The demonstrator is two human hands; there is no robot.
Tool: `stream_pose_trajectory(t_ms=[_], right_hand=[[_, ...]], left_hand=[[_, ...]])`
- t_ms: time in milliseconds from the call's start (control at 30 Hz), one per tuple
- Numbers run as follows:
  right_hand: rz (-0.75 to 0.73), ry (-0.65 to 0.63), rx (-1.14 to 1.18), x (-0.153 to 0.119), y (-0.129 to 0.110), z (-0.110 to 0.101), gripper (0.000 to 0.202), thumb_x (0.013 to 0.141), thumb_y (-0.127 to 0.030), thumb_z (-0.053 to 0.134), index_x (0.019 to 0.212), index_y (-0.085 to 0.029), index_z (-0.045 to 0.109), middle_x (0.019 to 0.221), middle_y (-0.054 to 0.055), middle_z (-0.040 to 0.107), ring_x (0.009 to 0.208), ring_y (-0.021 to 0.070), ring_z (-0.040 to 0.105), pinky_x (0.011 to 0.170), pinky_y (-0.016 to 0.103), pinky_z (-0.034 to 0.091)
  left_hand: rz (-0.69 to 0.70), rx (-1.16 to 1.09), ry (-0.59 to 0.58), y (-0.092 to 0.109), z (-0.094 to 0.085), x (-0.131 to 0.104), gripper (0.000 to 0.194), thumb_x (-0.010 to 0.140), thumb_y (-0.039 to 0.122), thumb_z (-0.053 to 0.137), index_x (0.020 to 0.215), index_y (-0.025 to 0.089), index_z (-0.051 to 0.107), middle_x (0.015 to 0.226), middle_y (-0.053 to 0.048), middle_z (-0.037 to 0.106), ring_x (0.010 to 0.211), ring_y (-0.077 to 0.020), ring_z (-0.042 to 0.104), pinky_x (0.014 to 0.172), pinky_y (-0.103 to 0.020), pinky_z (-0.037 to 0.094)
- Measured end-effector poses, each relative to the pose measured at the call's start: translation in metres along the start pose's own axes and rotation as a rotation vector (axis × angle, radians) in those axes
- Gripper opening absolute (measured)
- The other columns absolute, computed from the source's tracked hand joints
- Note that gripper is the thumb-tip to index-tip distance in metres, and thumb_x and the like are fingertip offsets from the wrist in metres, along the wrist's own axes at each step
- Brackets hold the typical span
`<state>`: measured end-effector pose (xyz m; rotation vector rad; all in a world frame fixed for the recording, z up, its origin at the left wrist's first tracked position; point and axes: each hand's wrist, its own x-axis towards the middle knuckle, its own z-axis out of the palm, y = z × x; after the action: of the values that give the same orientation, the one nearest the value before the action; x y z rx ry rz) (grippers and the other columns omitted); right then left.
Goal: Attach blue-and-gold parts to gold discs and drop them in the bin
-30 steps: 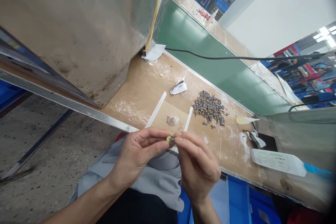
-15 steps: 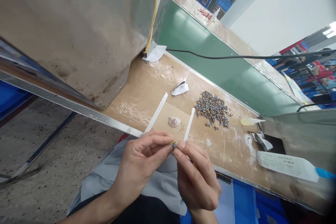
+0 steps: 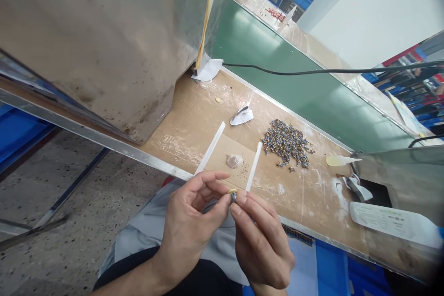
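Note:
Above the bench's front edge, my two hands meet at a small blue-and-gold piece [image 3: 233, 194], too small to name more exactly. My right hand [image 3: 262, 236] pinches it between thumb and fingers. My left hand [image 3: 194, 215] is closed on its other side, thumb and a finger at the piece, the upper finger lifted clear. Just beyond my hands lies a clear blob [image 3: 234, 161] with tiny specks beside it, between two white tape strips [image 3: 212, 147] [image 3: 254, 166]. A pile of similar small blue-and-gold pieces [image 3: 286, 143] spreads to the right.
Tweezers on white paper [image 3: 242, 116] lie farther back. To the right are a yellowish dropper bottle [image 3: 338, 160] and a large white bottle [image 3: 393, 224] on its side. A metal panel [image 3: 114, 46] rises left; a black cable [image 3: 294, 73] crosses above the green partition [image 3: 256, 37].
The small piece has turned between my fingers, showing more of its yellow top. My left upper finger has lifted a little. The bench has shifted slightly right in view.

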<state>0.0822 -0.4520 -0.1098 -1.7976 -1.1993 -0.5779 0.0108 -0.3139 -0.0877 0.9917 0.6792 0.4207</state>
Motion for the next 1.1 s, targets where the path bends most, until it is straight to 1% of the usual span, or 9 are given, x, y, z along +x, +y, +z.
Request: stream_pose_trajectory(t_ms=[233, 267, 333, 433, 500, 667, 867, 967, 1100], right_hand=[[0.023, -0.012, 0.072, -0.001, 0.001, -0.005, 0.049, 0.095, 0.007, 0.078, 0.139, -0.015, 0.081, 0.133, 0.013, 0.082, 0.119, 0.0323, 0.083, 0.093, 0.046, 0.078], [0.064, -0.011, 0.11, 0.0, 0.002, -0.006, 0.049, 0.097, 0.006, 0.077, 0.141, -0.017, 0.08, 0.132, 0.013, 0.083, 0.117, 0.0311, 0.084, 0.094, 0.046, 0.077], [0.219, -0.01, 0.187, 0.003, 0.004, -0.01, 0.044, 0.101, 0.001, 0.075, 0.139, -0.022, 0.08, 0.126, 0.01, 0.084, 0.112, 0.0276, 0.084, 0.095, 0.044, 0.076], [0.495, -0.047, 0.295, 0.009, 0.007, -0.014, 0.032, 0.105, -0.006, 0.077, 0.127, -0.028, 0.084, 0.114, 0.005, 0.086, 0.106, 0.0221, 0.083, 0.092, 0.035, 0.073], [0.58, -0.071, 0.379, 0.011, 0.01, -0.015, 0.026, 0.105, -0.01, 0.079, 0.12, -0.03, 0.086, 0.111, 0.003, 0.086, 0.104, 0.0204, 0.082, 0.091, 0.032, 0.071], [0.607, -0.033, 0.509, 0.008, 0.014, -0.019, 0.026, 0.103, -0.01, 0.082, 0.117, -0.032, 0.087, 0.11, 0.002, 0.086, 0.103, 0.019, 0.081, 0.09, 0.03, 0.069], [0.625, 0.035, 0.557, 0.0, 0.019, -0.027, 0.024, 0.104, -0.01, 0.082, 0.114, -0.031, 0.088, 0.108, 0.002, 0.086, 0.102, 0.0187, 0.082, 0.09, 0.03, 0.068], [0.624, 0.07, 0.553, -0.003, 0.022, -0.035, 0.023, 0.104, -0.01, 0.083, 0.115, -0.03, 0.087, 0.108, 0.001, 0.086, 0.1, 0.018, 0.082, 0.091, 0.03, 0.069], [0.515, 0.118, 0.472, -0.016, 0.03, -0.05, 0.012, 0.111, -0.017, 0.076, 0.118, -0.023, 0.083, 0.111, 0.003, 0.087, 0.102, 0.0153, 0.084, 0.097, 0.029, 0.071]], left_hand=[[-0.005, 0.068, -0.003, -0.002, -0.001, 0.001, 0.029, 0.087, 0.021, 0.089, 0.115, 0.021, 0.082, 0.089, 0.0, 0.079, 0.083, -0.0158, 0.084, 0.078, -0.019, 0.069], [-0.003, 0.083, 0.001, -0.002, -0.001, 0.001, 0.029, 0.087, 0.02, 0.089, 0.115, 0.021, 0.082, 0.089, 0.0, 0.08, 0.084, -0.0156, 0.084, 0.079, -0.018, 0.069], [0.015, 0.126, 0.01, -0.002, -0.001, 0.001, 0.029, 0.086, 0.019, 0.088, 0.113, 0.021, 0.082, 0.088, 0.0, 0.08, 0.084, -0.0149, 0.084, 0.08, -0.017, 0.069], [0.077, 0.208, 0.004, -0.001, 0.003, 0.0, 0.028, 0.085, 0.017, 0.086, 0.112, 0.022, 0.083, 0.086, 0.002, 0.08, 0.082, -0.0133, 0.084, 0.079, -0.014, 0.068], [0.122, 0.257, -0.007, -0.001, 0.006, -0.003, 0.027, 0.086, 0.015, 0.084, 0.111, 0.023, 0.084, 0.086, 0.002, 0.08, 0.082, -0.0126, 0.084, 0.08, -0.014, 0.068], [0.214, 0.354, -0.041, -0.004, 0.011, -0.009, 0.028, 0.088, 0.013, 0.081, 0.112, 0.026, 0.084, 0.088, 0.004, 0.08, 0.084, -0.0111, 0.082, 0.086, -0.015, 0.068], [0.241, 0.434, -0.096, -0.005, 0.023, -0.011, 0.027, 0.09, 0.012, 0.081, 0.113, 0.026, 0.085, 0.088, 0.004, 0.079, 0.084, -0.0107, 0.081, 0.087, -0.014, 0.067], [0.177, 0.408, -0.141, -0.014, 0.03, -0.013, 0.029, 0.091, 0.016, 0.085, 0.118, 0.026, 0.086, 0.093, 0.002, 0.081, 0.089, -0.0131, 0.083, 0.09, -0.016, 0.068], [-0.003, 0.288, -0.102, -0.042, 0.028, -0.01, 0.042, 0.086, 0.03, 0.098, 0.126, 0.03, 0.085, 0.105, 0.004, 0.088, 0.096, -0.016, 0.086, 0.091, -0.015, 0.07]])
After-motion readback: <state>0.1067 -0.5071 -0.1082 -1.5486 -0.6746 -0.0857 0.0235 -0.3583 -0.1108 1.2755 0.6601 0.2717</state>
